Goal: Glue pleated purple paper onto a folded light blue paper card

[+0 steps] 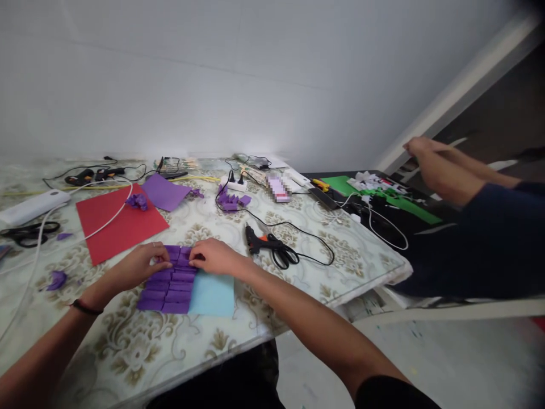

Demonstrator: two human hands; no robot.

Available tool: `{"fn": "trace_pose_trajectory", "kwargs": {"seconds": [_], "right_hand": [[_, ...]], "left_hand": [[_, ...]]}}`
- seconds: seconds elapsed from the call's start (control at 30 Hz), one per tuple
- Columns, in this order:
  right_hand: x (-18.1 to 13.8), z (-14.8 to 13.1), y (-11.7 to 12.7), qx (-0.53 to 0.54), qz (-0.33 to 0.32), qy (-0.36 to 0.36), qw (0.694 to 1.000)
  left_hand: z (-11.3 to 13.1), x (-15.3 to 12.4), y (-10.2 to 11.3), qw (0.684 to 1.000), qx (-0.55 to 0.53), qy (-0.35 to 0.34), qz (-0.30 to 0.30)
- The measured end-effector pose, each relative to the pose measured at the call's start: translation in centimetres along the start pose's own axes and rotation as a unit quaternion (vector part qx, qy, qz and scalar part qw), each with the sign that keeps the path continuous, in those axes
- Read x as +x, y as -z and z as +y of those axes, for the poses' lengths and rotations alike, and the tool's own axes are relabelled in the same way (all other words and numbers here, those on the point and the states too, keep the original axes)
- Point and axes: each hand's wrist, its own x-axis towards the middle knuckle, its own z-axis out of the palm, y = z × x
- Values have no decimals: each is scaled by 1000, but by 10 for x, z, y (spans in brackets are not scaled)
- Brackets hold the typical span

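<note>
Both hands rest on a panel of purple paper strips (168, 284) laid in rows over a light blue sheet (213, 295), which sits near the front edge of the patterned table (298, 267).

Left hand (140, 266): fingers curled down, tips pressing the far left corner of the strips; a dark band sits on the wrist. Whether it pinches a strip or only presses one flat — cannot tell from here.

Right hand (215, 257): fingers bent, tips meeting the far edge of the strips just beside the left hand's fingertips. Nothing is lifted off the sheet; grip likewise unclear.

Relative to the blue sheet:
- A red sheet (121, 221) lies beyond and to the left, with a white cable across it and a small purple paper flower (137, 200) at its far corner.
- A purple sheet (164, 192) lies further back, just beside the red one.
- A glue gun (256, 240) and black scissors (284, 255) lie to the right and slightly beyond, touching each other (black cord trailing off right).
- A white power strip (234, 184) with plugs sits well beyond, with purple scraps (232, 200) just in front of it.
- Another pair of scissors (28, 233) lies far left.

Well to the right, a second person's arm (451, 170) in a dark sleeve reaches over green paper (404, 204) on a dark surface — apart from the hands described.
</note>
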Motion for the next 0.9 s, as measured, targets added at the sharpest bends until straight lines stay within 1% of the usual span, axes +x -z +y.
{"fn": "trace_pose_trajectory", "kwargs": {"seconds": [0.13, 0.27, 0.43, 0.57, 0.67, 0.8, 0.87, 0.9], "right_hand": [[-5, -5, 5, 15, 43, -1, 999], [-7, -14, 18, 32, 97, 1, 995], [-7, -17, 32, 66, 129, 7, 989], [-14, -9, 33, 90, 137, -5, 986], [-20, -3, 29, 101, 136, -11, 986], [-22, -2, 20, 106, 132, -17, 985], [-19, -3, 13, 102, 126, -14, 987], [-17, -4, 9, 99, 120, -10, 988]], "left_hand": [[11, -13, 9, 1000, 3, 9, 2], [26, -28, 23, 998, 6, 18, 57], [38, -45, 35, 990, -18, 33, 133], [37, -57, 38, 986, -22, 65, 149], [33, -62, 34, 985, -19, 83, 150], [23, -57, 15, 979, -2, 32, 201], [18, -51, 1, 979, 18, 10, 203], [16, -47, -6, 981, 33, 8, 190]]}}
